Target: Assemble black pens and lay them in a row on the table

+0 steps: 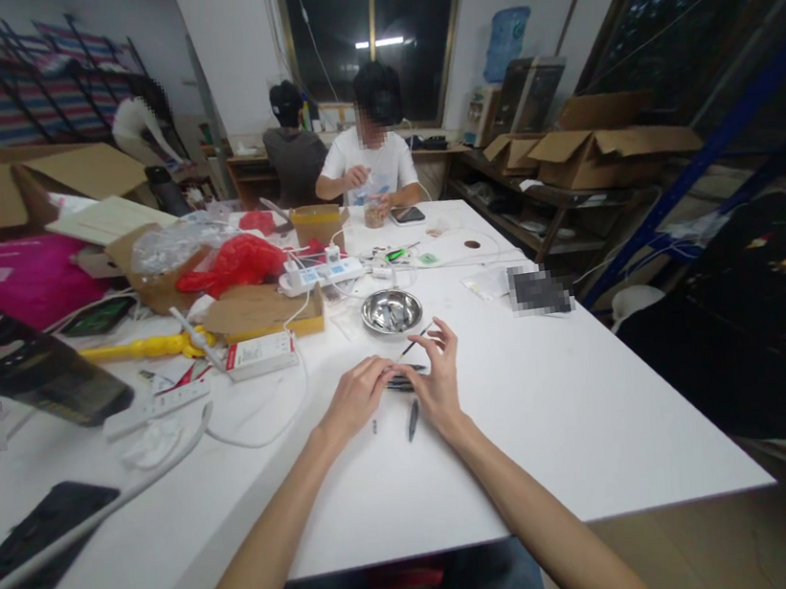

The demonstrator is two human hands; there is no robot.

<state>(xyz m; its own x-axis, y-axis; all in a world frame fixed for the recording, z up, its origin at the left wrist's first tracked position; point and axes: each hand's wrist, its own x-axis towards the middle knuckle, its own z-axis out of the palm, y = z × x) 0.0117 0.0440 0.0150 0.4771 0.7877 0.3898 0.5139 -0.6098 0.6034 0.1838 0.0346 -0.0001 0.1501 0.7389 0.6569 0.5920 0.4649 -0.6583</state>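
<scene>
Both my hands meet over the white table (562, 427) near its middle. My left hand (355, 398) is closed in a pinch on a thin pen refill (415, 341) that points up and to the right. My right hand (438, 375) pinches the same piece with thumb and forefinger, the other fingers spread upward. Under the hands lie several dark pen parts (399, 383). A dark pen barrel (413, 420) and a tiny grey piece (374, 425) lie just in front of them. A steel bowl (390, 311) with small parts stands just beyond.
A white power strip (322, 274) with cables, a red bag (240, 261), cardboard boxes (261, 312) and a yellow object (146, 347) crowd the left and far side. Black phones (39, 544) lie near left. A person in a white shirt (369, 167) works at the far end.
</scene>
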